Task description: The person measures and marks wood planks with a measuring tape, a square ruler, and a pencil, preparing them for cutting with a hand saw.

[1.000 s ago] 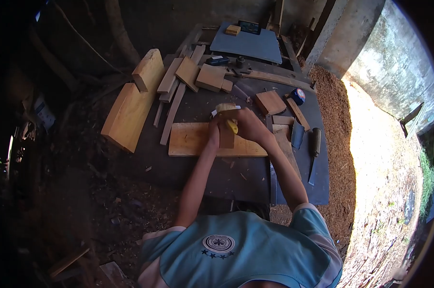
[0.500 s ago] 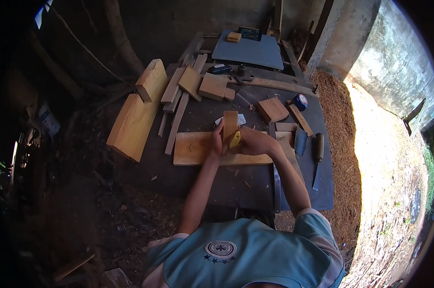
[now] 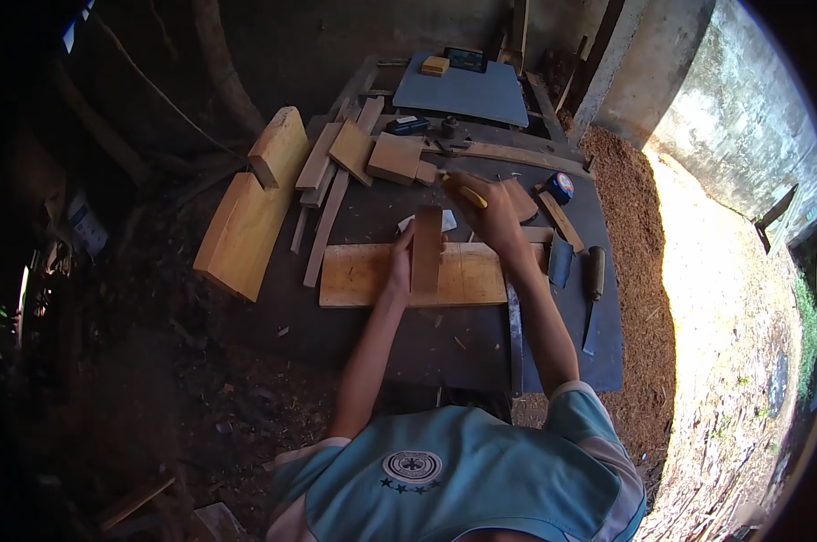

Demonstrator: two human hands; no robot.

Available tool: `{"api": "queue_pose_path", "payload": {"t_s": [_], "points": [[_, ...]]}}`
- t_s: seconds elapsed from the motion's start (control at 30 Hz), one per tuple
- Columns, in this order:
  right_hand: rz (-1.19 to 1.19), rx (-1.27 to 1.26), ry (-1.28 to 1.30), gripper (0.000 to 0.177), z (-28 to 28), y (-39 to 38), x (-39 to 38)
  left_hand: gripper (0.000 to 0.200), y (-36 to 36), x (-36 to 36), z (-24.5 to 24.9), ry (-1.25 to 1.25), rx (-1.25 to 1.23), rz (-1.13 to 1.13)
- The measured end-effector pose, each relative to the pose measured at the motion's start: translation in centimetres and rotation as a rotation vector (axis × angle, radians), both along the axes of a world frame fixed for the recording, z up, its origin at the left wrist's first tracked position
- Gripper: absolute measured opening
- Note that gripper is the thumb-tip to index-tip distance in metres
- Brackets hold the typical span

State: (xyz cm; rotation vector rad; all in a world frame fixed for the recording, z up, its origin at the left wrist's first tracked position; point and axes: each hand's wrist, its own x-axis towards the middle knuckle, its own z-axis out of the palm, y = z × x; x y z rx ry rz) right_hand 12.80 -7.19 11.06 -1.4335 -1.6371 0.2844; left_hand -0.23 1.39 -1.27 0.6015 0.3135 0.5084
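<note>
My left hand (image 3: pixel 402 262) grips a narrow wooden block (image 3: pixel 427 248) by its left side, the block standing over a flat light board (image 3: pixel 363 275). Up and to the right of the block, my right hand (image 3: pixel 488 210) is closed round a yellow tool (image 3: pixel 471 196); its far end is too small to make out. A piece of white paper (image 3: pixel 448 219) lies just behind the block. Behind my right hand is a partly hidden square wooden piece (image 3: pixel 520 199).
A big notched timber (image 3: pixel 237 226) stands at the left. Wood strips (image 3: pixel 327 226) and blocks (image 3: pixel 395 157) lie behind the board. On the right are a blue tape measure (image 3: pixel 560 188), a chisel (image 3: pixel 595 280) and a metal blade (image 3: pixel 515 339). A blue-grey panel (image 3: pixel 462 90) lies at the back.
My right hand has moved away from the block, up and to the right, with the yellow tool. The block in my left hand shows more of its length. The view has shifted slightly.
</note>
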Motion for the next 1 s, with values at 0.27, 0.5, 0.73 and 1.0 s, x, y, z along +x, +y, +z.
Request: {"api": "queue_pose_path", "payload": {"t_s": [0.27, 0.5, 0.73, 1.0], "points": [[0.121, -0.103, 0.057, 0.016, 0.8, -0.5, 0.1, 0.044, 0.7, 0.7, -0.2, -0.052, -0.019, 0.039], [0.555, -0.253, -0.058, 0.016, -0.1, -3.4, -1.4, 0.051, -0.1, 0.3, 2.1, 0.038, -0.021, 0.019], [-0.057, 0.014, 0.044, 0.014, -1.7, 0.1, 2.9, 0.051, 0.7, 0.6, 0.0, 0.046, 0.005, 0.01], [0.338, -0.259, 0.06, 0.016, -1.5, -1.2, 1.2, 0.05, -1.3, 0.7, 2.6, 0.083, -0.054, 0.033]]}}
